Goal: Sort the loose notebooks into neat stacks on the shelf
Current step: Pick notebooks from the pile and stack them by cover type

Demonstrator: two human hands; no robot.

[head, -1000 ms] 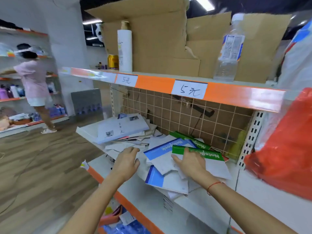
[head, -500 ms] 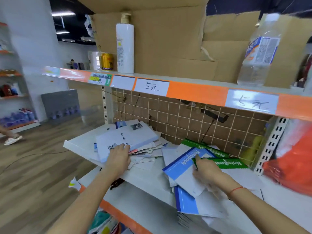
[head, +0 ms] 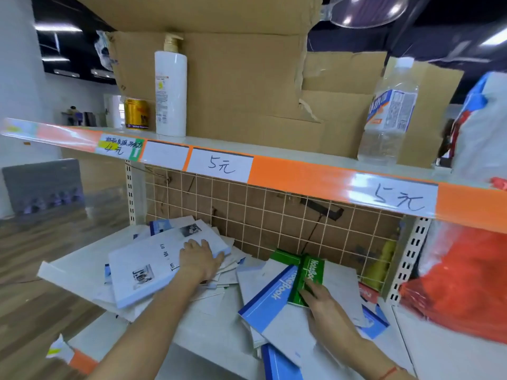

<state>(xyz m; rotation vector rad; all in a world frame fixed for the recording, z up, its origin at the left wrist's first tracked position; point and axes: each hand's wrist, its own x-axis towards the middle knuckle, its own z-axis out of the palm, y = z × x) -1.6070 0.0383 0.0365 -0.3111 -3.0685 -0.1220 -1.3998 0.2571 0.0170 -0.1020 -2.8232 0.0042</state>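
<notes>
Notebooks [head: 277,294] lie scattered; the left hand [head: 199,259] rests flat on a white one, the right hand [head: 319,300] pinches a green one [head: 308,272]. Edges should be squared before stacking.

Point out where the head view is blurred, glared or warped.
Head view: wide-angle lens bows the orange shelf edge; glare washes the right price label; the red bag and floor at the frame edges smear; the left hand, right hand and green notebook stay fairly sharp.
</notes>
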